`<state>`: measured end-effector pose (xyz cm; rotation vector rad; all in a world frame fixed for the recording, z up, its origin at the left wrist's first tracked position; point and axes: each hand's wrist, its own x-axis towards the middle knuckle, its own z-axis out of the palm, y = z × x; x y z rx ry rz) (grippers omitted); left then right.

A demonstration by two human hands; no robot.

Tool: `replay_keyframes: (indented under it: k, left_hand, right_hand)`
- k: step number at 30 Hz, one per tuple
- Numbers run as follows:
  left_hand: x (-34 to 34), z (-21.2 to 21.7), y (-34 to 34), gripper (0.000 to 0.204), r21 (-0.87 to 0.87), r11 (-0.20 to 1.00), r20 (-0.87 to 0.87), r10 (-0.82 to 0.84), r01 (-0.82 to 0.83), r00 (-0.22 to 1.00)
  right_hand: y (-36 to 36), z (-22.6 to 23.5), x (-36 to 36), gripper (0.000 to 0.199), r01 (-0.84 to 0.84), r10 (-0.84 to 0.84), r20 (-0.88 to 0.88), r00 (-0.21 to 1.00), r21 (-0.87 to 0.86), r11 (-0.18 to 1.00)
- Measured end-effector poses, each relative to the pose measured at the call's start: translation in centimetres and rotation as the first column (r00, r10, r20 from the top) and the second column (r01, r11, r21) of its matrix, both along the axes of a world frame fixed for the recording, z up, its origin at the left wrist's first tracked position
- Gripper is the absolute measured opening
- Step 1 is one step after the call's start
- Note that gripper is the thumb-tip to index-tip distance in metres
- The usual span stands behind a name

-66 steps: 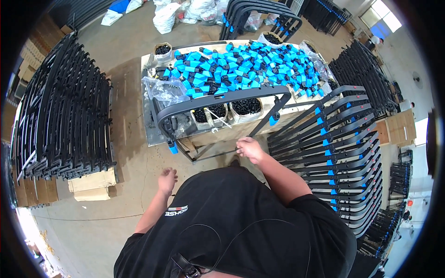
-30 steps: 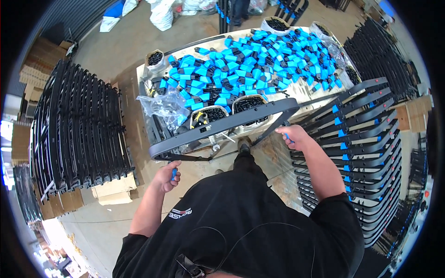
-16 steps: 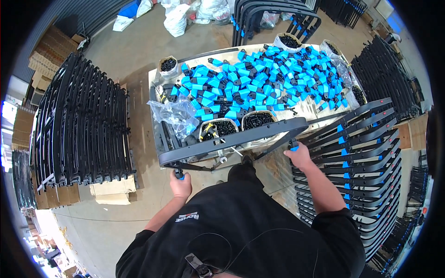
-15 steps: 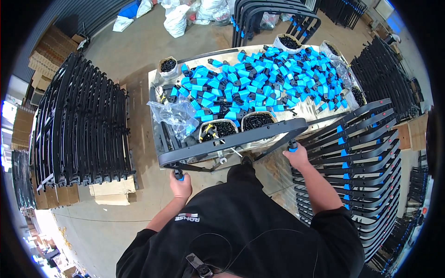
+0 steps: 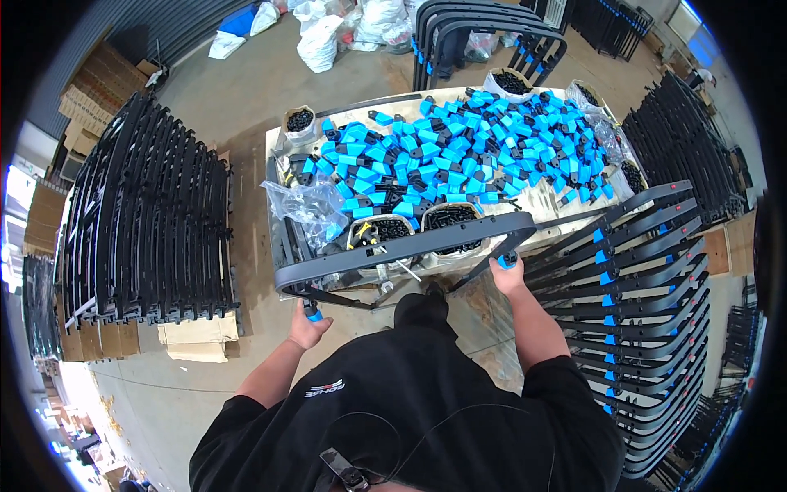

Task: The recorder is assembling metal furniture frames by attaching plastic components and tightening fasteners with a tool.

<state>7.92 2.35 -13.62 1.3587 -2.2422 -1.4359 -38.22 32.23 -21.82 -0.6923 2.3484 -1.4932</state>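
Note:
A curved black metal frame (image 5: 410, 250) spans in front of me, leaning along the near edge of the table. Under its left end, my left hand (image 5: 307, 330) is closed round a blue-and-black plastic fitting (image 5: 312, 311), with the thumb sticking out to the right. My right hand (image 5: 508, 279) grips a similar blue-and-black fitting (image 5: 508, 260) below the frame's right corner. Just behind the bar, a yellow-and-black hand tool (image 5: 363, 234) rests on a tub of small black parts (image 5: 393, 229).
The table (image 5: 541, 199) bears a heap of blue-and-black fittings (image 5: 459, 148), a clear plastic bag (image 5: 305, 205) and several tubs of black parts. Nested black frames (image 5: 648, 320) stand close on my right. Stacked black frames (image 5: 147, 221) stand left, and more frames (image 5: 492, 18) behind the table.
Both hands and the frame have shifted slightly left. My left thumb now sticks out from the fitting. My body has turned a little.

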Motion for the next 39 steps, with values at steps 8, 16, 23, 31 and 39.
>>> replay_keyframes:
  k: [8, 16, 23, 31, 39]
  left_hand:
    - [0.2, 1.6, 0.3, 0.056, -0.126, 0.991, 0.079, 0.044, -0.033, 0.996]
    - [-0.7, -3.3, -1.2, 0.036, -0.456, 0.88, -0.186, 0.048, -0.13, 0.981]
    - [-0.6, -2.9, -2.0, 0.039, -0.467, 0.879, -0.209, -0.004, -0.096, 0.978]
    - [0.4, -2.1, -1.5, 0.055, -0.317, 0.947, -0.083, 0.035, -0.059, 0.996]
    - [2.7, 6.8, -7.4, 0.068, -0.171, 0.888, 0.269, -0.374, 0.426, 0.888]
  right_hand:
    - [-0.7, 1.4, 0.4, 0.034, -0.025, 0.021, 0.042, 0.999, 0.1, 0.995]
    - [2.2, 10.4, 3.6, 0.084, 0.081, -0.065, -0.076, 0.995, 0.235, 0.969]
    - [-7.6, 27.3, 4.1, 0.042, 0.038, -0.157, -0.235, 0.959, -0.444, 0.895]
    - [-30.4, 30.9, 6.2, 0.03, -0.489, 0.486, 0.062, 0.872, 0.148, 0.859]
    - [-33.6, 22.9, 4.7, 0.033, -0.66, 0.772, 0.039, 0.634, 0.546, 0.515]
